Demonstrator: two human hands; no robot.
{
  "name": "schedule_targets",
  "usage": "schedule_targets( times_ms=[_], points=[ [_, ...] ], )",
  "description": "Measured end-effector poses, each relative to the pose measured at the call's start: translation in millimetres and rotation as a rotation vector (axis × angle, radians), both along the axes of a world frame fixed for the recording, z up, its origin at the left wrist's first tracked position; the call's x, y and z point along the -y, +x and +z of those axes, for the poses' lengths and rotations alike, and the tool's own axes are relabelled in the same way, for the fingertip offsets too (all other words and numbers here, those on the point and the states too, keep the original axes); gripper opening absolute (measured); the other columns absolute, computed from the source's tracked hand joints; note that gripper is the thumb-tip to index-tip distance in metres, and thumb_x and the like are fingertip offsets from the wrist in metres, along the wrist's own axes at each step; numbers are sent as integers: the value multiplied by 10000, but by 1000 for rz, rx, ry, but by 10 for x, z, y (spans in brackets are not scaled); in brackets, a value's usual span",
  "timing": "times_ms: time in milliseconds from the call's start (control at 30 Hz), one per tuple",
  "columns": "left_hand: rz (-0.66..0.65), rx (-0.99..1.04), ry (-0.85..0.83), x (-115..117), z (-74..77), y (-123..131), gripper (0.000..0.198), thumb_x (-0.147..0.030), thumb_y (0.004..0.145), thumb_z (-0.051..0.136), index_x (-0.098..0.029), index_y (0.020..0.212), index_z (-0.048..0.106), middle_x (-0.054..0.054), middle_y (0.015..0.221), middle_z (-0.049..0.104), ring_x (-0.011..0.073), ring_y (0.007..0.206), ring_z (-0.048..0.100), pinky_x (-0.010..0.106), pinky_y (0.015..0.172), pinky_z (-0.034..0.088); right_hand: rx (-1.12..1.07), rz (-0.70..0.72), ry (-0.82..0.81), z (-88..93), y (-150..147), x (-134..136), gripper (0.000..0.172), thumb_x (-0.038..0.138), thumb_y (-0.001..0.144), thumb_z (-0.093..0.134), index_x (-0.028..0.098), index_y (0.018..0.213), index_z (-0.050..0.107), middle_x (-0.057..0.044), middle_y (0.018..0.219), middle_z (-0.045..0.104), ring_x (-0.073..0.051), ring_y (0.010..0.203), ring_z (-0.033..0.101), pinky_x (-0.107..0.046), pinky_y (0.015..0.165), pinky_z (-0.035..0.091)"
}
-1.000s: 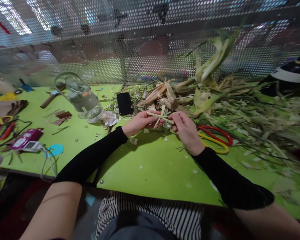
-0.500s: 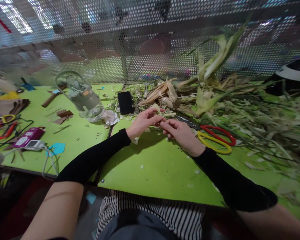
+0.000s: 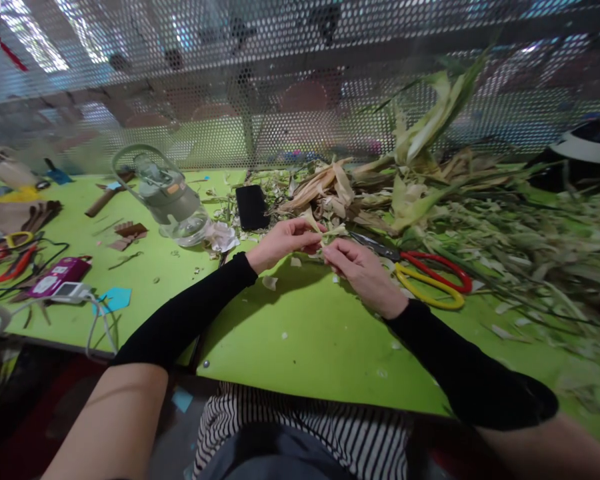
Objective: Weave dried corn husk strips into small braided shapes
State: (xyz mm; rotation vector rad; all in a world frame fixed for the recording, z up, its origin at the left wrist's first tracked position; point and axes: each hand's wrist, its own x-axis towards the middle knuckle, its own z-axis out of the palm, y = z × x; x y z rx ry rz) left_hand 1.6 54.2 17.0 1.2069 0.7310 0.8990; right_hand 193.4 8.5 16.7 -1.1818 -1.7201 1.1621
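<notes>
My left hand (image 3: pixel 286 241) and my right hand (image 3: pixel 361 271) meet above the green table (image 3: pixel 300 327), both pinched on pale strips of leaf (image 3: pixel 330 232) folded between the fingertips. Both arms wear black sleeves. Just right of my right hand lie scissors (image 3: pixel 430 283) with red and yellow handles, blades pointing left behind the hands.
A big heap of dried leaves and husks (image 3: pixel 455 200) covers the table's right and back. A clear bottle (image 3: pixel 165 197) lies on its side at the left, a black phone (image 3: pixel 251 207) beside it. More scissors, cables and a pink device (image 3: pixel 55 277) lie far left. A perforated metal screen (image 3: pixel 260 93) stands behind.
The crossed strips held up a second ago are now folded small between the fingertips. My hands have drawn closer together and my right hand has shifted left, uncovering the scissors' blades.
</notes>
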Motion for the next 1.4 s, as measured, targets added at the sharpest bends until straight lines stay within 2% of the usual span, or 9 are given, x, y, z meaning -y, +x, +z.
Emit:
schedule_targets(
  times_ms=[133,267,467,600,800,1033,1133,1267,1400],
  points=[
    [-18,68,-103,15,52,3,239,-234,843,784,-133,1050,722,29,871,756,112,798,701,296,883,538,-22,-140,-56,-75,52,-106,524,716,905,553,214,759,572,18,661,531,-108,565,415,-260,504,305],
    [42,107,-127,33,89,65,262,-168,808,804,-141,1044,695,40,893,781,110,771,708,263,802,534,-76,-258,-37,-80,100,-195,550,766,847,586,217,832,595,17,693,548,-111,578,427,-255,487,288],
    [114,83,-139,1,68,150,493,-294,657,945,-144,997,621,18,794,766,95,642,678,257,736,535,-106,-202,-10,-73,136,-189,648,833,858,484,203,899,632,1,730,568,-128,601,449,-279,530,338],
    [150,140,-125,-6,-7,219,587,-364,590,975,-153,977,586,27,803,771,99,699,690,230,720,519,35,-179,74,-130,147,-223,587,779,809,606,199,892,643,-17,766,612,-152,659,496,-303,605,380],
    [143,177,-85,-6,-117,332,635,-430,567,978,-179,942,531,4,813,765,83,670,662,224,710,502,163,-157,153,-133,117,-187,485,664,897,545,228,687,510,26,630,476,-136,593,408,-296,568,301],
    [70,87,-89,-38,-202,334,643,-575,612,922,-185,932,522,-42,672,665,90,620,625,226,674,483,207,-120,83,-102,145,-131,450,558,980,418,215,727,564,6,631,520,-146,573,443,-301,564,322],
    [60,72,-103,-25,-236,335,642,-601,617,906,-188,936,532,-72,613,603,89,576,581,224,637,467,258,-93,107,-115,139,-117,444,526,970,435,223,650,490,20,595,458,-138,562,411,-302,568,297],
    [55,58,-99,-20,-226,316,607,-560,623,918,-176,930,563,-82,580,570,73,550,542,202,595,417,253,-52,135,-125,107,-73,446,499,983,438,228,629,436,32,584,404,-130,556,378,-299,566,272],
    [-13,79,-166,-56,-166,239,615,-520,625,940,-154,1002,620,-30,685,661,90,628,621,224,673,492,201,-97,126,-97,106,-52,441,511,993,438,228,657,471,27,614,438,-138,586,406,-296,572,305]
  ],
)
